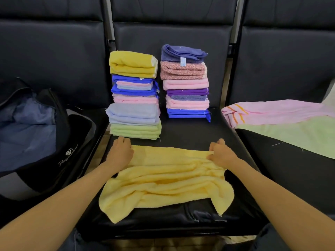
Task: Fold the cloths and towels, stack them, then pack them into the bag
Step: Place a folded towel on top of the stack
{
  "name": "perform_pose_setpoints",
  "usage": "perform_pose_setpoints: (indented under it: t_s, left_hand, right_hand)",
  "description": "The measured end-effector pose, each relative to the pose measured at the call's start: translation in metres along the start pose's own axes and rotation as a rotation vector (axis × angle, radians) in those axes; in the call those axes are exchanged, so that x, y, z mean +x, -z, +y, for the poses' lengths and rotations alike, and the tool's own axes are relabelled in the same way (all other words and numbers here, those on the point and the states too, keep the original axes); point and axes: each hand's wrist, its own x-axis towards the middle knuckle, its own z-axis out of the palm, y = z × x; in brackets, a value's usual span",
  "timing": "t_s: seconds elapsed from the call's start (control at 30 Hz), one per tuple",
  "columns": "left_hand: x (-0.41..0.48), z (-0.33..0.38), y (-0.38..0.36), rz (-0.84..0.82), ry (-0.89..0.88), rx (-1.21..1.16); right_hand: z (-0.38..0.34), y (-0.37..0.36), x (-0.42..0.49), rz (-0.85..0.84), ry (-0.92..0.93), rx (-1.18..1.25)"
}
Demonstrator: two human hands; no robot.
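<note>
Left of the left hand [119,151], an open black bag [45,142], blue lining showing, contents unclear. Between both grips, a pale yellow towel [163,180], rumpled, on the black seat [190,131]. Left grip pressed closed on its far corner; right hand [220,153] pinching the far edge. Beyond the grips, two folded stacks [135,95].

No text can be read for certain. The black bag [45,142] at nine o'clock bears a white round emblem and a cursive script logo, too blurred to make out. A small white-blue tag [182,62] hangs from the navy towel [183,53] atop the right stack, its print illegible.
</note>
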Motion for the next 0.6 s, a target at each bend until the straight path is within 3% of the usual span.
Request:
perform_pose_setpoints:
  t_s: [0.13,0.27,0.47,0.6]
  left_hand:
    - [0.008,-0.002,0.003,-0.110,0.073,-0.092]
    - [0.007,0.002,0.008,-0.173,0.027,0.091]
    - [-0.011,0.006,0.033,0.010,0.015,-0.374]
    - [-0.033,0.017,0.057,0.068,-0.007,-0.400]
  right_hand:
    - [0.001,0.000,0.003,-0.053,0.000,-0.007]
    - [0.004,0.010,0.001,-0.069,0.008,-0.075]
    - [0.013,0.033,-0.024,0.132,-0.045,-0.003]
    - [0.024,0.049,-0.050,0.228,-0.040,0.110]
